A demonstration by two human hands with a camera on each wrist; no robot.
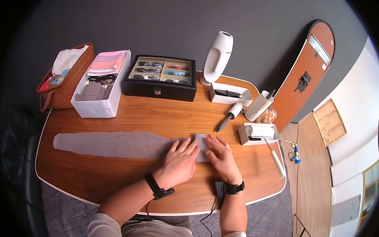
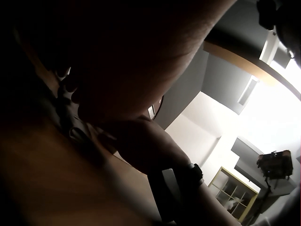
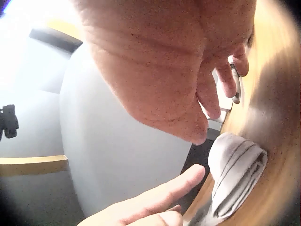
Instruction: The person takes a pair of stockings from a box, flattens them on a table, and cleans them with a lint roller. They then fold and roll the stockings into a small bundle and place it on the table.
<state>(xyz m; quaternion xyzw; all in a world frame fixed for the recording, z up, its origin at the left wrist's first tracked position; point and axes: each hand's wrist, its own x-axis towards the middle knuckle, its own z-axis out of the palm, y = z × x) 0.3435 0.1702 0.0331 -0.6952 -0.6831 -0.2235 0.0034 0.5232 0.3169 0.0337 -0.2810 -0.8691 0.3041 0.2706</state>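
Observation:
A long, thin grey cloth (image 1: 113, 143) lies flat across the table, its right end rolled or folded into a thick bundle (image 1: 201, 140). My left hand (image 1: 180, 164) rests with outstretched fingers on the cloth just left of that bundle. On its other side is my right hand (image 1: 223, 159), fingers relaxed and slightly bent; contact is unclear. Stacked layers show in the bundle (image 3: 237, 169) in the right wrist view, below my right palm (image 3: 160, 61), with fingers of my left hand (image 3: 155, 197) nearby. The left wrist view is dark, with my left hand (image 2: 127, 66) over the blurred bundle (image 2: 73, 120).
Along the back stand a woven bag (image 1: 76, 77), a white box of folded cloths (image 1: 108, 109), a black glasses case (image 1: 140, 89) and a white face-shaped vase (image 1: 216, 59). A lint roller (image 1: 230, 116) and white trays (image 1: 248, 139) are at the right.

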